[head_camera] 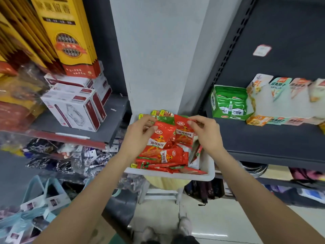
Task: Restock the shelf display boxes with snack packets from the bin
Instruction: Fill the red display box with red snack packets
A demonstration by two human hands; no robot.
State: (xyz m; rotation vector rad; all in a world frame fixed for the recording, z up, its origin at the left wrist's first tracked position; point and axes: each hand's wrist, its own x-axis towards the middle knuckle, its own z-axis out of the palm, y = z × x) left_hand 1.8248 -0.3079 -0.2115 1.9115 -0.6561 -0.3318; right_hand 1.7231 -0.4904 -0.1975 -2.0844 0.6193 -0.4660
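Pinching red packets [164,138] above the bin [209,171], the left hand [140,132] and right hand [205,132] are gripping edges only; packets risk slipping.

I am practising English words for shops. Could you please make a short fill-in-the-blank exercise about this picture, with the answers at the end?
1. Both hands hold snack packets whose main colour is ____.
2. The packets lie in a ____ plastic bin.
3. The left hand and the right hand are above the ____.
4. The open display box on the dark shelf is ____ in colour.

Missing words: red; white; bin; green
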